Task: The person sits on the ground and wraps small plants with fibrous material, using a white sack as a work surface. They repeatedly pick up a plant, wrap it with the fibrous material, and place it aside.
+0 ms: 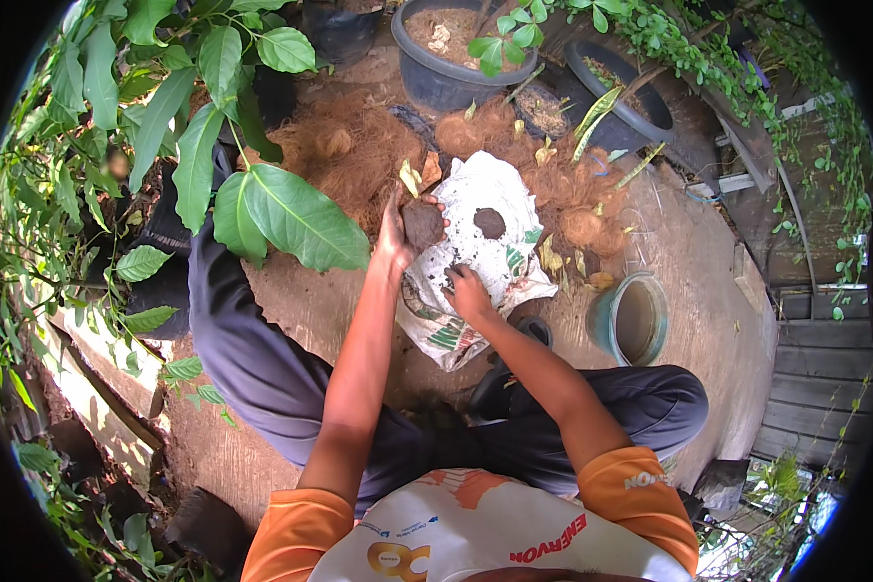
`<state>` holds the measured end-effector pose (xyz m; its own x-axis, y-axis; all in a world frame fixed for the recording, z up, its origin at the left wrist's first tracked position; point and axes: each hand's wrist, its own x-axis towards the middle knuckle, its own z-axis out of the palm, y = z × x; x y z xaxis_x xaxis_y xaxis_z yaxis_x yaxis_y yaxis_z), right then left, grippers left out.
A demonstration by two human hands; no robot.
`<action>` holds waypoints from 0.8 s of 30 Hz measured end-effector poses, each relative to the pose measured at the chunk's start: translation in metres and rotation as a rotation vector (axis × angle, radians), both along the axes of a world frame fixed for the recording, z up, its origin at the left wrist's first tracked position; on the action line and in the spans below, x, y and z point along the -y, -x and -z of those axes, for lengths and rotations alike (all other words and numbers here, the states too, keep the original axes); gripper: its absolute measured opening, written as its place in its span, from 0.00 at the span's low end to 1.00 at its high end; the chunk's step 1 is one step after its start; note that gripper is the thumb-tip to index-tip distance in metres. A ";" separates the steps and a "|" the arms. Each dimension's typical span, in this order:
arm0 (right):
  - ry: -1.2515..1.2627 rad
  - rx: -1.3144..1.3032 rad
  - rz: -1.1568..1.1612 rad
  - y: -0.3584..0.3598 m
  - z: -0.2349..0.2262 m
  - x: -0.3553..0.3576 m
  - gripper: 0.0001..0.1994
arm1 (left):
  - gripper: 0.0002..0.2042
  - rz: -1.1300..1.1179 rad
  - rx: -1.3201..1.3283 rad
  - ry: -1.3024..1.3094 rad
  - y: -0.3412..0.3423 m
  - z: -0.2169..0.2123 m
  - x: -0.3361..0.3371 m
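Hands (395, 233), probably soil ball (422, 224), sack (475, 247)

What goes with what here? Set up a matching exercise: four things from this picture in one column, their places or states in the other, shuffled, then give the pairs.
Things:
1. left hand
2. right hand
3. blue-rimmed bucket
4. grey pot

Places or states:
A. stands at the top, with a small green plant
B. holds a dark ball of soil
C. rests on the white sack
D. stands on the ground right of the sack

Pairs: 1-B, 2-C, 3-D, 4-A
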<state>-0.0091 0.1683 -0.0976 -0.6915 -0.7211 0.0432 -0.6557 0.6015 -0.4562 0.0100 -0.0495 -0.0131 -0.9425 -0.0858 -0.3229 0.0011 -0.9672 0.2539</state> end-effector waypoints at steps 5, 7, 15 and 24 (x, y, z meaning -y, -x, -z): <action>-0.011 0.069 -0.049 0.001 0.007 -0.008 0.04 | 0.35 0.061 -0.063 0.076 -0.006 -0.012 -0.002; 0.020 0.055 -0.088 0.003 0.007 -0.010 0.04 | 0.36 0.066 -0.087 0.106 -0.007 -0.017 -0.003; -0.134 0.036 -0.082 0.006 0.004 -0.001 0.04 | 0.36 0.072 -0.054 0.178 -0.008 -0.021 -0.005; -0.081 0.100 -0.373 0.025 0.002 -0.022 0.10 | 0.35 -0.029 -0.036 0.168 -0.010 -0.022 -0.002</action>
